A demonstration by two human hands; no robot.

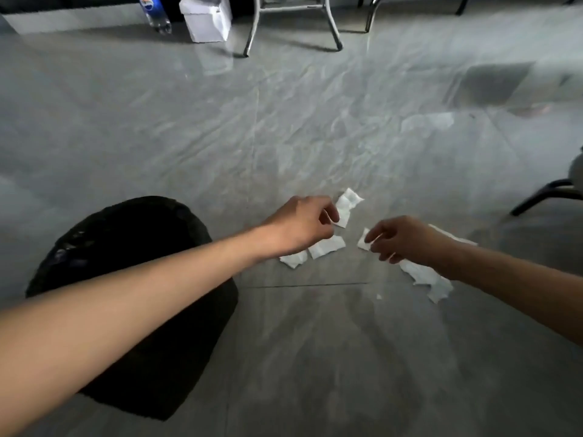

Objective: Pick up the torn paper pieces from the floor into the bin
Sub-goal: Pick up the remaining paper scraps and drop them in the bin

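- The left hand (301,223) reaches out over the floor (299,357) with its fingers curled in. The thumb and forefinger tips are at the left edge of the top paper piece (348,201). Whether they have closed on it cannot be told.
- The right hand (402,239) is also curled, and its thumb and forefinger pinch a small paper piece (363,241) low over the floor. The two hands are apart, with bare floor between them.
- The bin (104,247) stands on the floor at the near left, partly behind the left forearm. It is black and lined with a dark bag. Its inside is too dark to show any contents.
- The other torn pieces lie on the floor right of the bin, around both hands:
  - a lower piece (294,258) just below the left wrist
  - a middle piece (326,246) touching it on the right
  - a tiny scrap (379,297) just past a tile seam
  - a long piece (426,277) running out from under the right wrist
- Along the floor's far edge stand a bottle (155,14) with a blue label, a white box (208,22) and metal legs (334,29).
- A dark chair leg (547,195) rests at the floor's right edge.
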